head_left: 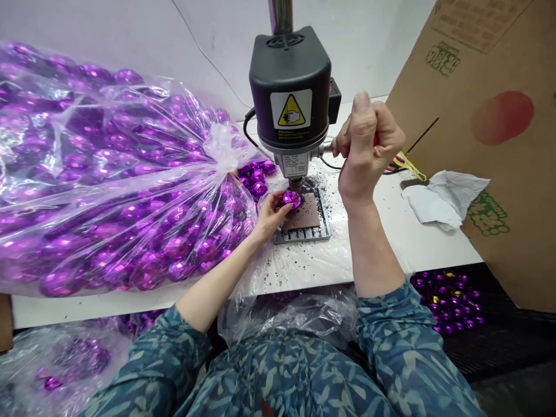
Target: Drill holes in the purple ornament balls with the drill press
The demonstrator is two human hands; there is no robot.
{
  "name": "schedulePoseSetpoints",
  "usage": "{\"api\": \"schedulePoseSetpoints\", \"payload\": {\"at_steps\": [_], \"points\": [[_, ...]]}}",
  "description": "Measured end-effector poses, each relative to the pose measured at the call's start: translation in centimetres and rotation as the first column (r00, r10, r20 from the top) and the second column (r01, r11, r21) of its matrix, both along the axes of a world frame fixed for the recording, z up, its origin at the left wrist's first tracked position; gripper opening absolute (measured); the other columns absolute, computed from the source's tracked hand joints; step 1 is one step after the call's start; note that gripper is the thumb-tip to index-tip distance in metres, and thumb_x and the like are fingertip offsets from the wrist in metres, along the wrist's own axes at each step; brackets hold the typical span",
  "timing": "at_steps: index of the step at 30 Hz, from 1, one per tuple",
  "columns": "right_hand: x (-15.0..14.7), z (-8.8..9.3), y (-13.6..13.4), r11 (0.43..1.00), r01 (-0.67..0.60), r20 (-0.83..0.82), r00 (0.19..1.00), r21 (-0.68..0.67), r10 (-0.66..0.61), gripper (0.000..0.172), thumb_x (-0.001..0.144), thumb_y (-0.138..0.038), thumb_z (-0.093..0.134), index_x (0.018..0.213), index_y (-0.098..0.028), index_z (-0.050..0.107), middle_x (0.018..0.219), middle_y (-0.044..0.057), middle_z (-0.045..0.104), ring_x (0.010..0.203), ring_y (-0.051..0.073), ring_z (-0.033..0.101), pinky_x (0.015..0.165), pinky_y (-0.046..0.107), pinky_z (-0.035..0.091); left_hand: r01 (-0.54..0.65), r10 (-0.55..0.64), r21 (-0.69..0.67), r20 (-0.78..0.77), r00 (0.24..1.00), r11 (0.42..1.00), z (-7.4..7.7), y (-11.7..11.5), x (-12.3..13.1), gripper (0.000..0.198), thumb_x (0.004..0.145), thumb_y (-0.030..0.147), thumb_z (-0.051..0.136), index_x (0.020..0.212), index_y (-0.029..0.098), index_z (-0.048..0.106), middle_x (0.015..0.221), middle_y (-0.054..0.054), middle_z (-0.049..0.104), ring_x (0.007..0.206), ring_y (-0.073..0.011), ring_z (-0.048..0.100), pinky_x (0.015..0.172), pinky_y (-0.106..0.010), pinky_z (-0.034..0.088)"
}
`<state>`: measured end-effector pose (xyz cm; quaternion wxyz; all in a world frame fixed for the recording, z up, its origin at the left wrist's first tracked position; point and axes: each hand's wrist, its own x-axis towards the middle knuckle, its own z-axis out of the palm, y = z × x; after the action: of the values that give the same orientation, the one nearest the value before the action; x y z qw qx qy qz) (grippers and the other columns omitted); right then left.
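A small black bench drill (290, 92) stands on the white table (391, 231). My left hand (268, 214) pinches a shiny purple faceted ball (290, 199) and holds it on the drill's brown base plate (307, 213), right under the spindle. My right hand (365, 147) is closed in a fist round the drill's lever handle (326, 148) at the machine's right side, thumb up. A few loose purple balls (257, 175) lie behind my left hand.
A big clear plastic bag of purple balls (108, 185) fills the table's left. A cardboard box (499, 127) leans at the right, crumpled white paper (438, 200) beside it. More purple balls (447, 298) lie in a bin below. Dark drill shavings dot the table.
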<state>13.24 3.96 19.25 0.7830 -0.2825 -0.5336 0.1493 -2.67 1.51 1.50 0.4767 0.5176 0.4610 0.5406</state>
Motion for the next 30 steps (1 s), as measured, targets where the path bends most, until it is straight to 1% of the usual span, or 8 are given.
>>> {"api": "schedulePoseSetpoints", "payload": {"at_steps": [3, 6, 10, 16, 20, 22, 25, 30], "points": [[0.0, 0.0, 0.0, 1.000, 0.014, 0.019, 1.000, -0.028, -0.014, 0.069, 0.088, -0.087, 0.043, 0.066, -0.024, 0.023, 0.051, -0.005, 0.026, 0.046, 0.009, 0.026, 0.047, 0.031, 0.030, 0.020, -0.019, 0.020, -0.043, 0.999, 1.000, -0.1, 0.1, 0.2, 0.049, 0.081, 0.036, 0.084, 0.121, 0.021, 0.061, 0.121, -0.010, 0.074, 0.116, -0.0236, 0.073, 0.106, -0.042, 0.057], [0.1, -0.2, 0.1, 1.000, 0.016, 0.020, 1.000, -0.012, -0.016, 0.068, 0.089, -0.085, 0.043, 0.067, -0.024, 0.022, 0.051, -0.005, 0.026, 0.047, 0.009, 0.026, 0.048, 0.031, 0.031, 0.035, -0.033, 0.031, -0.074, 0.997, 0.999, -0.2, 0.1, 0.3, 0.047, 0.080, 0.033, 0.084, 0.120, 0.021, 0.061, 0.120, -0.009, 0.074, 0.115, -0.0235, 0.073, 0.108, -0.044, 0.056], [0.1, -0.4, 0.3, 0.999, 0.043, 0.053, 0.998, -0.018, -0.042, 0.066, 0.092, -0.082, 0.042, 0.068, -0.025, 0.021, 0.052, -0.005, 0.027, 0.048, 0.010, 0.028, 0.049, 0.031, 0.033, 0.047, -0.046, 0.022, -0.076, 0.996, 0.999, -0.3, -0.2, 0.6, 0.048, 0.079, 0.030, 0.086, 0.118, 0.021, 0.061, 0.121, -0.010, 0.074, 0.116, -0.0247, 0.073, 0.110, -0.047, 0.056], [0.2, -0.5, 0.4, 0.999, 0.037, 0.056, 0.998, -0.022, -0.036, 0.065, 0.092, -0.082, 0.042, 0.068, -0.025, 0.021, 0.052, -0.005, 0.028, 0.048, 0.010, 0.027, 0.049, 0.032, 0.033, 0.046, -0.040, 0.053, -0.106, 0.994, 0.998, -0.4, -0.8, 1.3, 0.050, 0.076, 0.021, 0.086, 0.118, 0.022, 0.058, 0.120, -0.010, 0.073, 0.116, -0.0262, 0.072, 0.112, -0.053, 0.055], [0.2, -0.5, 0.1, 0.999, 0.044, 0.036, 0.998, -0.013, -0.043, 0.066, 0.091, -0.082, 0.044, 0.066, -0.025, 0.023, 0.051, -0.005, 0.029, 0.047, 0.010, 0.027, 0.048, 0.033, 0.033, 0.028, -0.017, 0.071, -0.157, 0.987, 0.997, -0.4, -0.9, 1.5, 0.050, 0.077, 0.023, 0.087, 0.119, 0.023, 0.059, 0.119, -0.009, 0.071, 0.116, -0.0284, 0.071, 0.112, -0.056, 0.055], [0.2, -0.7, -0.1, 0.999, 0.027, -0.003, 1.000, 0.021, -0.027, 0.067, 0.091, -0.080, 0.050, 0.064, -0.025, 0.024, 0.050, -0.005, 0.028, 0.046, 0.010, 0.027, 0.046, 0.033, 0.030, 0.025, -0.013, 0.071, -0.166, 0.986, 0.997, -0.5, -0.9, 1.6, 0.050, 0.077, 0.023, 0.087, 0.119, 0.023, 0.060, 0.118, -0.010, 0.071, 0.116, -0.0292, 0.071, 0.111, -0.057, 0.055], [0.2, -1.4, -0.4, 0.997, 0.003, -0.060, 0.998, 0.082, 0.002, 0.066, 0.092, -0.071, 0.058, 0.061, -0.023, 0.025, 0.048, -0.006, 0.026, 0.043, 0.009, 0.026, 0.044, 0.032, 0.028, 0.028, -0.015, 0.081, -0.158, 0.987, 0.996, -0.6, -0.9, 1.6, 0.050, 0.079, 0.023, 0.086, 0.120, 0.022, 0.059, 0.119, -0.010, 0.072, 0.116, -0.0292, 0.071, 0.111, -0.056, 0.055], [0.2, -2.6, -0.6, 0.977, -0.014, -0.096, 0.995, 0.215, 0.035, 0.064, 0.095, -0.057, 0.062, 0.060, -0.021, 0.022, 0.046, -0.006, 0.022, 0.040, 0.006, 0.024, 0.041, 0.029, 0.024, 0.036, -0.017, 0.101, -0.180, 0.984, 0.994, -1.0, -0.8, 1.6, 0.051, 0.080, 0.020, 0.084, 0.123, 0.022, 0.057, 0.126, -0.012, 0.073, 0.119, -0.0289, 0.072, 0.113, -0.056, 0.055]]}}
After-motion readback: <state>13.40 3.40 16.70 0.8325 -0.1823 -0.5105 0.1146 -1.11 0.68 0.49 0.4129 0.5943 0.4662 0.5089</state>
